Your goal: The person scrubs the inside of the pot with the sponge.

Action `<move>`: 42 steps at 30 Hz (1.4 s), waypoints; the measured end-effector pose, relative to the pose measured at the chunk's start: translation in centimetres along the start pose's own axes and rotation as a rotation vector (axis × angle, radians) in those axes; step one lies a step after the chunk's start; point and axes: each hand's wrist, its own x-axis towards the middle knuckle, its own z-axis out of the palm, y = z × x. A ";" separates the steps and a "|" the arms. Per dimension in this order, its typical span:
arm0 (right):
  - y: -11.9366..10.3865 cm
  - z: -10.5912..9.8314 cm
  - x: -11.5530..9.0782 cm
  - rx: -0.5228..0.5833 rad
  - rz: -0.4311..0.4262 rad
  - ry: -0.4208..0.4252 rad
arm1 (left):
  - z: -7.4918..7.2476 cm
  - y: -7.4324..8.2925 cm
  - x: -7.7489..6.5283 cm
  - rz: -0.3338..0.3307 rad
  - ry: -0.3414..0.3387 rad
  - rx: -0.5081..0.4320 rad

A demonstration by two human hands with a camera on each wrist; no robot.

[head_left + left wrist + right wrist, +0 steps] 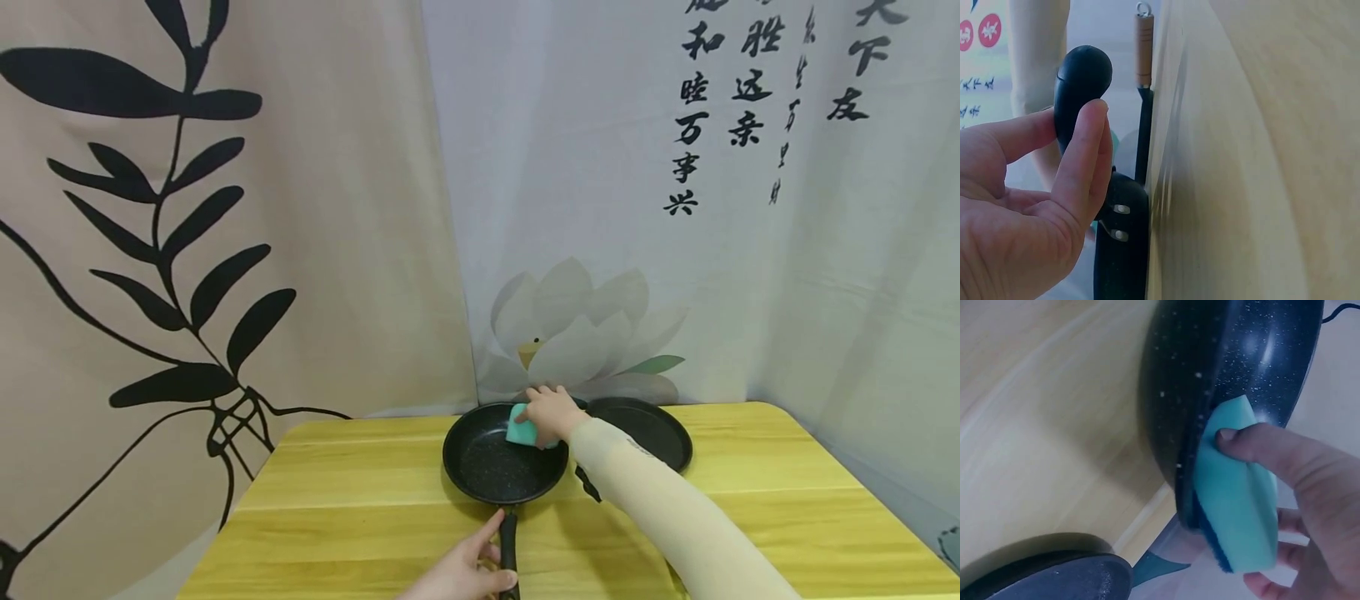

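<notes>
A black speckled frying pan (491,468) sits on the wooden table, its handle toward me. My left hand (468,567) holds the black handle (508,537) between thumb and fingers; the left wrist view shows the grip near the handle's rounded end. Inside the pan, toward its far right wall, my right hand (551,414) grips a teal sponge (519,427). In the right wrist view the sponge (1235,487) straddles the pan's rim, thumb on its face, with a dark scouring side against the rim. The other fingers are partly hidden behind the sponge.
A second black pan (652,429) lies to the right, partly covered by my right forearm. A wood-gripped handle (1144,50) with a metal ring shows in the left wrist view. Behind the table (345,500) hangs a printed curtain (360,208).
</notes>
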 end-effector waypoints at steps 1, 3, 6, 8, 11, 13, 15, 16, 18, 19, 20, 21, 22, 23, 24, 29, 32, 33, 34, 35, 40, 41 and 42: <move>0.0 -0.1 -0.1 0.009 0.004 -0.017 | 0.1 0.0 0.0 0.000 0.001 -0.002; 0.2 -0.4 -0.2 0.031 0.013 -0.046 | 0.1 0.0 0.0 0.002 0.004 -0.005; 0.4 -0.9 -0.3 0.071 0.030 -0.083 | 0.3 0.1 0.0 0.025 0.000 -0.007; 0.5 -1.0 -0.3 0.079 0.040 -0.105 | 0.4 0.2 -0.1 0.042 -0.003 -0.008; 0.6 -1.2 -0.3 0.084 0.051 -0.128 | 0.5 0.2 -0.1 0.056 -0.006 -0.003; 0.6 -1.3 -0.4 0.083 0.053 -0.139 | 0.5 0.2 -0.1 0.053 -0.006 0.003; 0.6 -1.4 -0.4 0.086 0.051 -0.148 | 0.5 0.1 0.0 0.044 -0.005 0.005; 0.6 -1.5 -0.5 0.088 0.049 -0.155 | 0.4 0.1 0.0 0.039 -0.005 0.006; 0.5 -1.6 -0.5 0.099 0.050 -0.171 | 0.4 0.1 0.1 0.027 -0.006 0.001; 0.5 -1.7 -0.6 0.105 0.051 -0.181 | 0.4 0.1 0.1 0.024 -0.007 -0.002; 0.5 -1.8 -0.6 0.115 0.054 -0.192 | 0.4 0.1 0.1 0.020 -0.007 -0.005; 0.5 -1.9 -0.7 0.126 0.059 -0.203 | 0.4 0.1 0.1 0.016 -0.007 -0.008; 0.5 -2.0 -0.8 0.140 0.065 -0.213 | 0.4 0.1 0.0 0.015 -0.007 -0.010; 0.6 -2.1 -0.9 0.155 0.071 -0.223 | 0.4 0.1 0.0 0.013 -0.006 -0.013; 0.6 -2.2 -0.9 0.169 0.076 -0.235 | 0.4 0.1 0.0 0.011 -0.005 -0.015; 0.6 -2.7 -1.5 0.258 0.104 -0.305 | 0.5 0.2 0.0 0.004 0.014 -0.007; 0.6 -3.2 -1.8 0.300 0.112 -0.359 | 0.5 0.3 0.0 -0.003 0.028 -0.001; 0.6 -3.3 -1.9 0.307 0.111 -0.376 | 0.5 0.3 0.0 -0.009 0.030 -0.003; 0.5 -3.4 -2.0 0.312 0.110 -0.390 | 0.5 0.2 0.1 -0.011 0.029 -0.003; 0.5 -3.6 -2.1 0.310 0.111 -0.401 | 0.5 0.2 0.1 -0.007 0.027 -0.002; 0.2 -4.2 -2.6 0.293 0.118 -0.449 | 0.4 -0.1 0.1 0.023 0.005 0.003; 0.2 -4.3 -2.6 0.285 0.119 -0.456 | 0.3 -0.1 0.2 0.030 0.001 0.003; 0.1 -4.4 -2.7 0.284 0.121 -0.463 | 0.3 -0.2 0.2 0.032 -0.001 0.001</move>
